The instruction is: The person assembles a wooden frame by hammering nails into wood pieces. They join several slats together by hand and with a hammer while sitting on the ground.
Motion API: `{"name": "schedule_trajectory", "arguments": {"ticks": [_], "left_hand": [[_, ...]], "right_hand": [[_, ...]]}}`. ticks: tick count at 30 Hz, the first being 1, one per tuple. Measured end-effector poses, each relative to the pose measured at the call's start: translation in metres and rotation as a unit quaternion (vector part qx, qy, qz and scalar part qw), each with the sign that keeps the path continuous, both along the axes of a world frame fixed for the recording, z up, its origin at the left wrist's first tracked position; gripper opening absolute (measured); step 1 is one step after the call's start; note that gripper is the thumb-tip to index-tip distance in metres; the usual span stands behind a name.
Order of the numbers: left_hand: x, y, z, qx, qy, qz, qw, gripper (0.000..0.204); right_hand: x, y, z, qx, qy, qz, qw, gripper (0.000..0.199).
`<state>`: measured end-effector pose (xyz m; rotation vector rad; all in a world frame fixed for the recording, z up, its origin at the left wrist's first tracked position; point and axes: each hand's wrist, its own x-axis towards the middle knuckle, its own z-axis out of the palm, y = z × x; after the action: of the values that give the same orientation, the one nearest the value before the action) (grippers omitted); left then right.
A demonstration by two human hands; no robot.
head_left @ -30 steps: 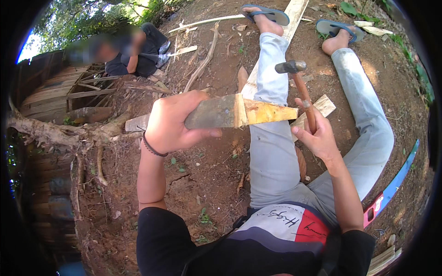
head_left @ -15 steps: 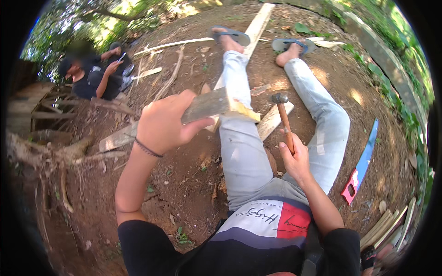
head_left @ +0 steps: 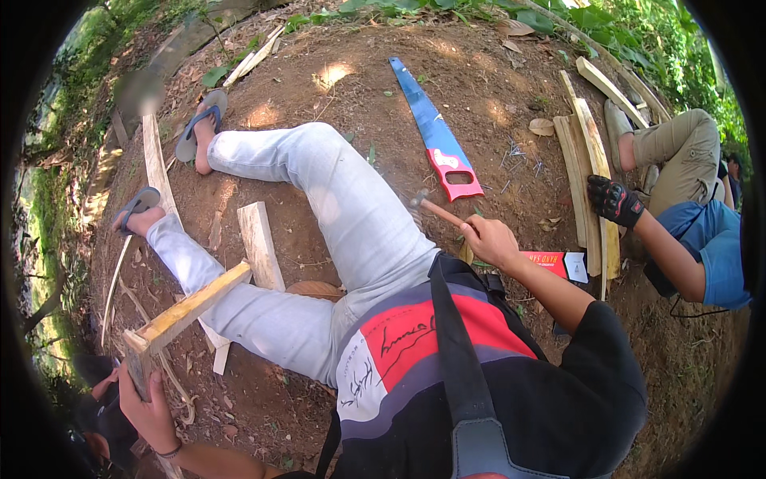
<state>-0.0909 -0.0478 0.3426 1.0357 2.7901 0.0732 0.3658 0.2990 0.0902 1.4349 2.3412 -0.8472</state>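
At the lower left, my left hand (head_left: 150,409) is closed around a grey, weathered piece of wood (head_left: 137,366). Set at an angle against that piece's end is a yellowish wooden strip (head_left: 193,307), which reaches over my outstretched leg. My right hand (head_left: 493,242) grips the handle of a hammer (head_left: 440,211) out to the right of my bent leg, beyond my hip. The hammer's head points up and left, away from the wood. A short pale board (head_left: 261,246) lies on the ground between my legs.
A blue handsaw (head_left: 431,120) with a red handle lies on the dirt, with loose nails (head_left: 515,153) beside it. Several wooden strips (head_left: 576,164) lie at the right under another person's black-gloved hand (head_left: 614,201). A red and white package (head_left: 556,264) sits near my right forearm.
The view has swung to the right, bringing in the nails and the gloved person. My right hand has carried the hammer away from the wood, out to the right. My left hand keeps its hold.
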Motion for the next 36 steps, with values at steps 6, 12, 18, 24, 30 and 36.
{"name": "schedule_trajectory", "arguments": {"ticks": [6,12,18,24,30,36], "left_hand": [[-0.006,-0.017,-0.006,0.002,0.009,0.005,1.0,0.052],[0.002,0.0,0.003,-0.007,-0.025,0.024,0.999,0.056],[0.012,0.004,0.004,0.014,-0.036,0.019,0.999,0.053],[0.014,-0.006,0.001,0.021,-0.035,0.013,0.999,0.05],[0.014,-0.002,0.009,-0.033,0.013,-0.007,0.999,0.053],[0.032,0.01,-0.004,0.08,0.091,-0.024,0.992,0.051]], "right_hand": [[0.068,0.028,-0.05,-0.002,0.064,0.0,0.998,0.03],[0.138,0.135,-0.085,0.193,0.049,-0.258,0.946,0.018],[0.11,0.175,-0.096,0.153,0.081,-0.249,0.953,0.023],[0.052,0.172,-0.106,0.115,-0.115,-0.241,0.957,0.031],[0.069,0.183,-0.133,0.101,-0.064,-0.252,0.96,0.025],[-0.024,0.167,-0.087,-0.186,0.293,-0.342,0.873,0.011]]}}
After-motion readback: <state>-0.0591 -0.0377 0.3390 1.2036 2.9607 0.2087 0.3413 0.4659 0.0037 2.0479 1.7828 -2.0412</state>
